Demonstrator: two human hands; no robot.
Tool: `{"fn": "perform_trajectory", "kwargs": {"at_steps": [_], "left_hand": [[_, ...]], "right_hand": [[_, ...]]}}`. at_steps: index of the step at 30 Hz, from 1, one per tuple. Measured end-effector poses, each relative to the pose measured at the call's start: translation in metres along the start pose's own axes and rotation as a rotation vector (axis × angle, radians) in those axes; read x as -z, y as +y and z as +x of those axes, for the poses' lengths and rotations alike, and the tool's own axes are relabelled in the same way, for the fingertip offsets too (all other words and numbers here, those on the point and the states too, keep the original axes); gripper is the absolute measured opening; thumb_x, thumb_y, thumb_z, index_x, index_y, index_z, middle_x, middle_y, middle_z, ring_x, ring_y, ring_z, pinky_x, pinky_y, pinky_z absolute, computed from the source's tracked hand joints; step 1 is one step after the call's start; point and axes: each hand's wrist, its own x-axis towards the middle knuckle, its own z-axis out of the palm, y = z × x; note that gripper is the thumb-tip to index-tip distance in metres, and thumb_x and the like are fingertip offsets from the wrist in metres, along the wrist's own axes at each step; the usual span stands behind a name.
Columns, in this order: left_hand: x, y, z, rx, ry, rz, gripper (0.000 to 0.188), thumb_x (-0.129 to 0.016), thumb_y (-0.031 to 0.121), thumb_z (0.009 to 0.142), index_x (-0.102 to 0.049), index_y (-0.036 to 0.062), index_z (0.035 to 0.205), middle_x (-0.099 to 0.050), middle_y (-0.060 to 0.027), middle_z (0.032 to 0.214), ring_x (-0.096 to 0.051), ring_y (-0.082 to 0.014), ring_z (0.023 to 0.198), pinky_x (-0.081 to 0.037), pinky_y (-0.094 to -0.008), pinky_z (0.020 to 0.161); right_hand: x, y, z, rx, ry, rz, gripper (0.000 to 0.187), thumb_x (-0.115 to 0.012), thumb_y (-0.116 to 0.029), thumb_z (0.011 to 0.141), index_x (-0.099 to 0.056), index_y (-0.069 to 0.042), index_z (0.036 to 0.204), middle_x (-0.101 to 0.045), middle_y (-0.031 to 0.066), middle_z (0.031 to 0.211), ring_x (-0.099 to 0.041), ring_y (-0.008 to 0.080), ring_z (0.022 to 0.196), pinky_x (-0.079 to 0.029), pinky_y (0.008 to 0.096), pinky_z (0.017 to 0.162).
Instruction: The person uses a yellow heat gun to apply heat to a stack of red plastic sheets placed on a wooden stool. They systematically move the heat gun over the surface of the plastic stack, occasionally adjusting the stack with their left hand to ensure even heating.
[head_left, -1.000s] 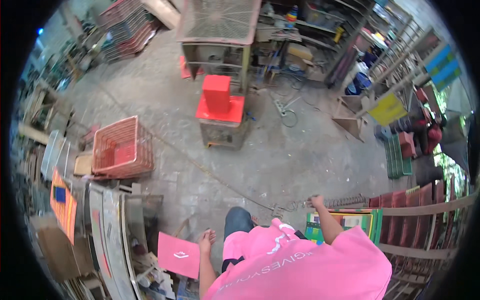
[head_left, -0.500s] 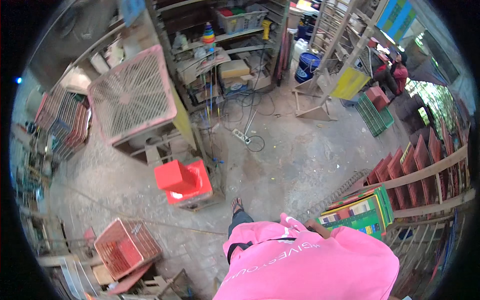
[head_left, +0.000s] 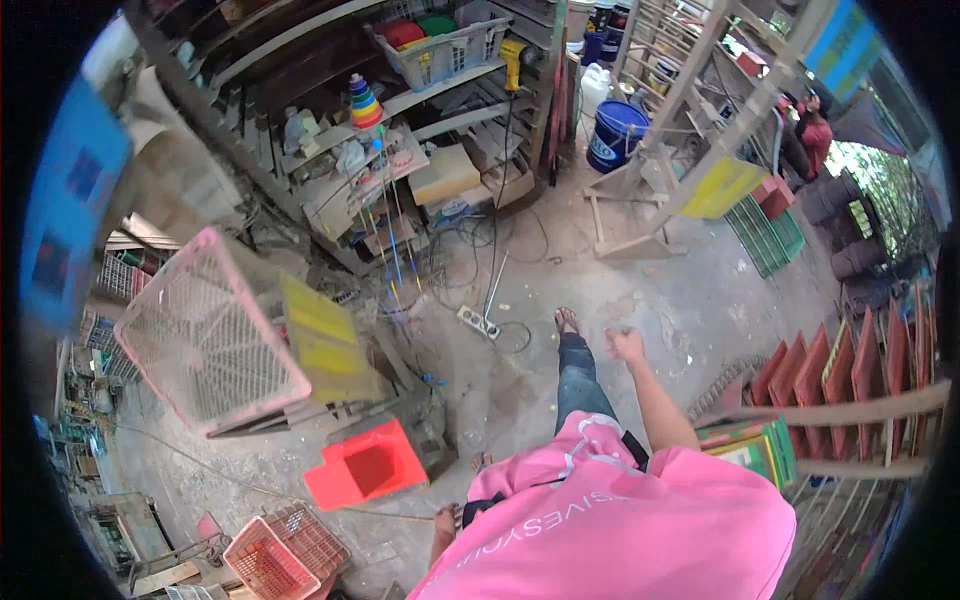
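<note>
Red box point(head_left: 370, 466), bright and straight-edged, is seen on a low stand point(head_left: 432, 438) ahead and left of the left hand point(head_left: 447, 518), whose grip cannot be told. The right hand point(head_left: 626, 345) is held out, fingers loosely curled. Floor point(head_left: 650, 300) ahead is cluttered by a power strip point(head_left: 478, 322); beyond the box, space is taken by a pink-framed grille point(head_left: 215, 340).

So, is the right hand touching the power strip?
Apart: in the head view, floor and a foot show between the right hand and the power strip.
</note>
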Motion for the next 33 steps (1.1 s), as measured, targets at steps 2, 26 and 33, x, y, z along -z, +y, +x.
{"fn": "perform_trajectory", "kwargs": {"at_steps": [2,26,33], "left_hand": [[-0.022,-0.036,0.038,-0.059,0.025,0.379,0.037,-0.047,0.028,0.091,-0.058,0.0047,0.118,-0.065,-0.0089,0.110,-0.059,-0.0225,0.101,-0.047,-0.0373,0.080],[-0.338,0.394,0.066,0.304,0.291,-0.285,0.041,-0.054,0.033,0.092,-0.058,0.0000,0.117,-0.062,-0.0133,0.114,-0.056,-0.0214,0.106,-0.045,-0.0363,0.087],[-0.353,0.394,0.053,0.322,0.306,-0.346,0.043,-0.055,0.035,0.092,-0.058,-0.0010,0.117,-0.061,-0.0147,0.116,-0.056,-0.0215,0.107,-0.044,-0.0366,0.089]], "right_hand": [[-0.013,-0.031,0.110,0.077,-0.052,0.009,0.027,-0.070,-0.025,0.083,-0.066,0.001,0.090,-0.066,0.0085,0.076,-0.064,0.0141,0.062,-0.050,0.0254,0.050],[-0.264,-0.592,0.656,0.718,-0.460,0.758,0.027,-0.063,0.008,0.080,-0.054,-0.001,0.104,-0.061,0.0057,0.084,-0.060,0.0166,0.064,-0.051,0.0285,0.057],[-0.264,-0.571,0.630,0.893,-0.146,0.680,0.020,-0.066,0.001,0.079,-0.055,0.002,0.096,-0.061,0.0057,0.078,-0.057,0.0143,0.054,-0.048,0.0284,0.050]]}}
